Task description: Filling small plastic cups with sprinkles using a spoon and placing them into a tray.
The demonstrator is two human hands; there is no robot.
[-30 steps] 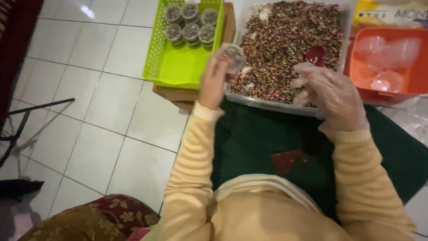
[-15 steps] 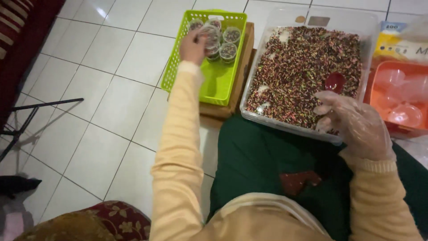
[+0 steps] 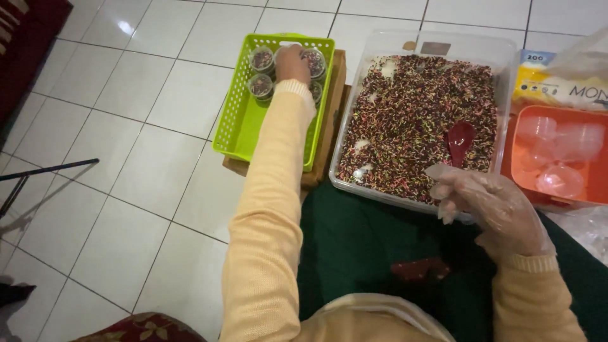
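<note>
Green basket (image 3: 244,130) holds sprinkle cups (image 3: 260,85); clear tub (image 3: 423,120) sprinkles.

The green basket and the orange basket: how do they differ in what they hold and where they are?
The green basket sits on the left and holds small cups filled with sprinkles; the orange basket sits on the right and holds empty clear cups. The left hand reaches into the green basket; no hand touches the orange basket. Both are plastic and flank the clear tub of sprinkles.
</note>
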